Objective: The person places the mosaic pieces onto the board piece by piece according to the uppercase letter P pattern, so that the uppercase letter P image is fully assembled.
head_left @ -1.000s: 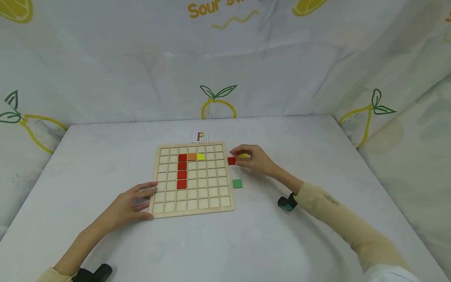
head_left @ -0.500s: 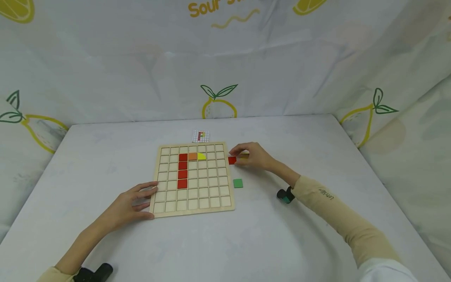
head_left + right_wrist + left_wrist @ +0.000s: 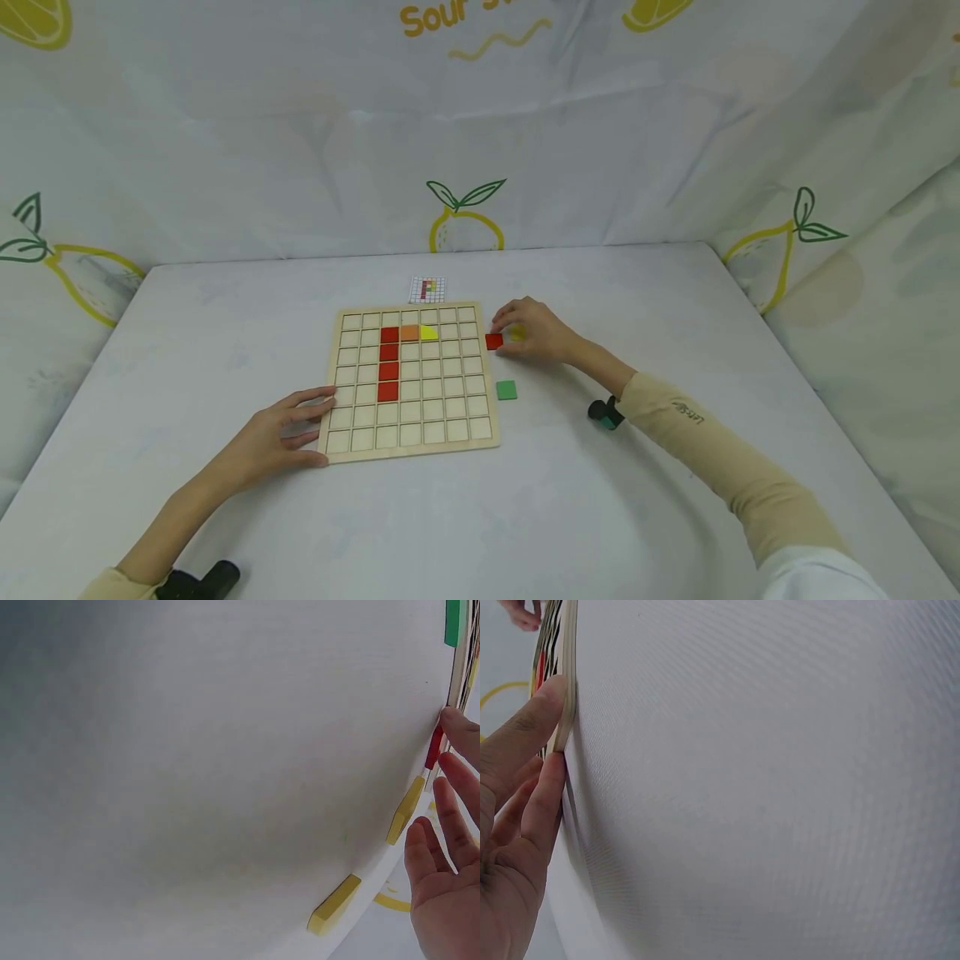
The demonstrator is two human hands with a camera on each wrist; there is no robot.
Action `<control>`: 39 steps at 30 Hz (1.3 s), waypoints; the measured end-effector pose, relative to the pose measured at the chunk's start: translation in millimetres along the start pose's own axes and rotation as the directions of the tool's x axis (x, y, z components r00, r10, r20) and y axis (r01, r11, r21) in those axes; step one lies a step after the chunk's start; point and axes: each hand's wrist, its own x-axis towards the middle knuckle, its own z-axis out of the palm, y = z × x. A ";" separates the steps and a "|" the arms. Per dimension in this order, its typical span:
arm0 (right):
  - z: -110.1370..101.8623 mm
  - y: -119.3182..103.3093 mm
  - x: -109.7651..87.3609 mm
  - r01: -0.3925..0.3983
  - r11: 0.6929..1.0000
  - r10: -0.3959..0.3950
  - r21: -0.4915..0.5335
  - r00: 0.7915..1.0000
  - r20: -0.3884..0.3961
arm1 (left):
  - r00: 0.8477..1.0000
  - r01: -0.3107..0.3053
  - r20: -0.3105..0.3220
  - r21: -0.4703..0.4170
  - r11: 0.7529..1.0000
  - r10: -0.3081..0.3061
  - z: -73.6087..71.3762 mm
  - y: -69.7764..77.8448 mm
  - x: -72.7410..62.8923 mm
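Note:
A wooden grid board (image 3: 412, 454) lies on the table. Red square tiles (image 3: 387, 372) form a column on it, with an orange tile (image 3: 409, 333) and a yellow piece (image 3: 428, 333) beside the top one. My left hand (image 3: 262, 442) rests against the board's left edge, fingers extended and thumb at the near corner. Just off the board's right edge, my right hand (image 3: 538, 331) has thumb and index finger at opposite sides of a loose red tile (image 3: 492, 342), pinching it. In the right wrist view this red tile (image 3: 433, 747) lies between those two fingertips.
Two yellow pieces lie near the right hand, one closer (image 3: 406, 810) and one farther off (image 3: 334, 906). A green tile (image 3: 506, 390) sits right of the board. Behind the board is a small pattern card (image 3: 427, 290). A white patterned cloth (image 3: 465, 125) hangs at the back.
My right hand has shifted slightly and its thumb and index finger have come in around the loose red tile. The left hand and the board stay as they were.

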 end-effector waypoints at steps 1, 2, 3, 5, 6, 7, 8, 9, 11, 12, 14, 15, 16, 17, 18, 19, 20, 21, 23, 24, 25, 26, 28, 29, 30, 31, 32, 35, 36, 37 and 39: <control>0.1 0.4 -0.2 0.004 1.000 -0.004 0.030 1.000 -0.005 | 1.000 0.001 0.000 -0.003 1.000 -0.001 0.2 0.1 0.1; 0.4 0.9 -0.4 0.009 0.998 -0.008 0.065 1.000 -0.010 | 1.000 0.004 0.000 -0.004 1.000 -0.004 0.3 0.1 0.1; 0.6 1.3 -0.4 0.016 0.995 -0.014 0.103 1.000 -0.017 | 1.000 0.006 0.000 -0.003 1.000 -0.006 0.3 0.1 0.2; 1.1 1.7 0.1 0.029 0.983 -0.023 0.182 0.999 -0.031 | 1.000 0.017 0.001 0.002 1.000 -0.017 0.6 -0.1 0.3; 1.0 1.0 0.7 0.030 0.975 -0.023 0.219 0.999 -0.034 | 1.000 0.025 0.000 0.004 1.000 -0.025 0.7 -0.3 0.3; 1.2 0.5 1.5 0.035 0.970 -0.027 0.240 0.999 -0.037 | 1.000 0.026 0.000 0.009 1.000 -0.026 0.9 -0.6 0.4; 1.6 -0.2 2.6 0.038 0.966 -0.030 0.257 0.999 -0.037 | 0.999 0.032 -0.003 0.008 0.999 -0.032 1.0 -1.0 0.4; 2.2 -0.9 3.9 0.040 0.962 -0.032 0.272 0.999 -0.034 | 1.000 0.027 -0.001 0.013 1.000 -0.027 1.2 -1.0 0.4; 3.8 -2.8 6.2 0.034 0.954 -0.029 0.299 0.999 -0.022 | 1.000 0.015 0.000 0.009 1.000 -0.015 1.4 -1.8 0.5; 4.5 -3.8 7.0 0.029 0.949 -0.025 0.314 1.000 -0.014 | 1.000 0.011 0.000 0.003 1.000 -0.011 1.6 -2.2 0.6; 6.2 -5.1 7.7 0.018 0.944 -0.019 0.329 1.000 -0.001 | 1.000 0.006 0.000 -0.001 1.000 -0.006 2.1 -2.9 0.7; 6.7 -5.4 7.4 0.014 0.941 -0.017 0.337 1.000 0.005 | 1.000 0.006 0.000 0.003 1.000 -0.006 2.2 -3.2 0.9; 7.0 -6.0 6.7 0.010 0.938 -0.013 0.347 1.000 0.008 | 1.000 0.012 -0.001 0.004 1.000 -0.012 2.2 -3.1 0.9; 7.3 -6.7 5.5 0.005 0.934 -0.011 0.358 1.000 0.016 | 1.000 0.013 -0.002 0.012 1.000 -0.013 2.1 -2.9 0.9; 7.5 -6.7 4.5 0.002 0.930 -0.011 0.367 1.000 0.021 | 1.000 0.022 -0.003 0.015 1.000 -0.022 2.1 -2.6 0.9; 7.7 -6.6 3.5 0.003 0.928 -0.014 0.371 1.000 0.026 | 1.000 0.025 -0.003 0.019 1.000 -0.025 1.7 -2.2 0.9; 7.8 -6.4 2.1 0.003 0.922 -0.016 0.386 0.999 0.032 | 1.000 0.026 -0.004 0.024 0.999 -0.026 1.4 -1.9 0.8; 7.4 -6.3 0.6 -0.002 0.916 -0.015 0.402 0.999 0.039 | 1.000 0.028 -0.004 0.027 0.999 -0.028 1.1 -1.6 0.7; 6.1 -5.5 -3.1 -0.013 0.908 -0.007 0.418 0.999 0.046 | 1.000 0.025 -0.003 0.021 0.999 -0.025 0.8 -1.5 0.5; 5.3 -4.5 -5.1 -0.017 0.908 0.000 0.418 0.999 0.041 | 1.000 0.024 -0.003 0.018 1.000 -0.024 0.8 -1.8 0.5; 4.1 -4.0 -8.0 -0.021 0.907 0.007 0.420 0.999 0.035 | 1.000 0.021 -0.001 0.014 1.000 -0.021 1.0 -1.8 0.6; 2.6 -3.8 -11.3 -0.030 0.905 0.020 0.425 0.999 0.028 | 1.000 0.017 -0.001 0.012 1.000 -0.017 1.1 -1.9 0.6; 0.3 -3.1 -18.4 -0.048 0.903 0.050 0.428 0.999 0.007 | 1.000 0.013 0.001 0.013 1.000 -0.013 1.1 -2.0 0.7; -0.5 -2.9 -22.0 -0.057 0.901 0.065 0.429 0.998 -0.003 | 1.000 0.013 0.002 0.014 1.000 -0.013 0.9 -1.7 0.7; -1.1 -3.0 -25.6 -0.066 0.902 0.079 0.427 0.997 -0.012 | 1.000 0.016 0.003 0.018 1.000 -0.016 0.6 -1.4 0.6; -1.5 -3.2 -29.0 -0.076 0.903 0.092 0.423 0.996 -0.018 | 1.000 0.017 0.003 0.020 1.000 -0.017 0.4 -1.1 0.5; -1.4 -3.7 -32.1 -0.090 0.906 0.109 0.414 0.994 -0.022 | 1.000 0.019 0.003 0.023 1.000 -0.019 0.1 -0.7 0.4; 0.5 -5.1 -38.6 -0.129 0.918 0.150 0.375 0.988 -0.027 | 1.000 0.024 0.004 0.023 0.999 -0.024 -0.3 0.4 0.0; 1.5 -5.6 -40.0 -0.140 0.924 0.160 0.356 0.987 -0.028 | 1.000 0.023 0.003 0.024 0.999 -0.023 -0.2 0.6 0.0; 2.6 -5.9 -40.9 -0.150 0.927 0.171 0.343 0.985 -0.031 | 1.000 0.024 0.001 0.023 0.999 -0.024 -0.1 0.8 0.0; 4.8 -6.3 -41.8 -0.167 0.932 0.190 0.321 0.981 -0.039 | 1.000 0.016 0.002 0.023 1.000 -0.016 0.4 0.8 0.2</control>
